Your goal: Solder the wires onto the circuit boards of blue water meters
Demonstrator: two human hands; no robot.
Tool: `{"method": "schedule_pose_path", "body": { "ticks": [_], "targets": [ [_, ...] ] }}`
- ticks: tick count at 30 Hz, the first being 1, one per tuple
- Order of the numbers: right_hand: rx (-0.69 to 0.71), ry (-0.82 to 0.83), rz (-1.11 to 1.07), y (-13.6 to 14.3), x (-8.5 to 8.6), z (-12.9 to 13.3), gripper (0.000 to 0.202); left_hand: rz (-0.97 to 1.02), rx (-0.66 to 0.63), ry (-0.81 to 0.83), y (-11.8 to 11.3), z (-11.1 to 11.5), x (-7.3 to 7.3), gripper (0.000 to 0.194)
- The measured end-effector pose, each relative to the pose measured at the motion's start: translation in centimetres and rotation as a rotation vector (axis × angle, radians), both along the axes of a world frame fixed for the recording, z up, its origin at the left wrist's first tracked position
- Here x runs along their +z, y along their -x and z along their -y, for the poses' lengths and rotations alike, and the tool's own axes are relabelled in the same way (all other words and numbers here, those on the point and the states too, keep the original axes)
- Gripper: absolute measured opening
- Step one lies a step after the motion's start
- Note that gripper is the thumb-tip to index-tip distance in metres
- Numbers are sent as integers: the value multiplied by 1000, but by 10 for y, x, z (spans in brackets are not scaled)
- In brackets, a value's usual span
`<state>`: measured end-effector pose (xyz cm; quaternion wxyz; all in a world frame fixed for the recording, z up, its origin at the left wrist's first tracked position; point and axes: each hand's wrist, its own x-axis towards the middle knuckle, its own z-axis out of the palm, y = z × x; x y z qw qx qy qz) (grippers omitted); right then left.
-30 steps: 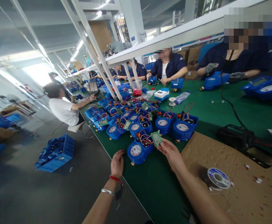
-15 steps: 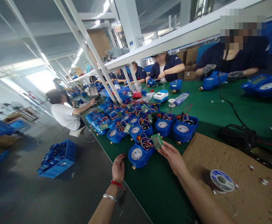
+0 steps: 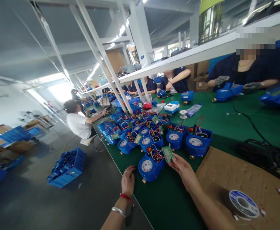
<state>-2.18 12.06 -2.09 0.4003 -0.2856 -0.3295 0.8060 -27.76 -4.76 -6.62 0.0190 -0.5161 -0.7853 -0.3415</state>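
Observation:
My right hand (image 3: 183,169) pinches a small green circuit board (image 3: 168,154) with a display at its lower edge. Coloured wires (image 3: 156,153) run from the board's side into a blue water meter (image 3: 147,166) with a round white dial and a brass fitting. That meter sits on the green table just left of the board. My left hand (image 3: 128,181), with a red cord and a silver bangle at the wrist, rests at the table's edge beside the meter. Its fingers are loosely bent and hold nothing visible.
Many similar blue meters (image 3: 144,140) with wires and boards crowd the table beyond. At right, a cardboard sheet (image 3: 216,172) bears a solder spool (image 3: 243,204). A blue crate (image 3: 78,167) stands on the floor at left. Several co-workers sit around the table; a shelf beam (image 3: 178,60) crosses above.
The view has tilted and shifted, so the whole scene sits lower and further right. My right hand still grips the board, whose face now shows lighter; my left hand stays at the table edge.

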Motion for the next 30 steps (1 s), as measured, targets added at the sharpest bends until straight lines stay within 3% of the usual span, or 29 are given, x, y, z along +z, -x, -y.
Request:
{"method": "schedule_pose_path", "body": {
  "ticks": [6, 16, 30],
  "targets": [
    [-35, 74, -17, 9, -1, -2, 51, 72, 42, -10, -2, 1, 2, 34],
    [65, 127, -32, 6, -15, -10, 55, 17, 70, -58, 1, 3, -8, 35],
    [12, 131, -10, 9, -10, -6, 73, 47, 56, -30, 0, 2, -7, 35]
  ]
}}
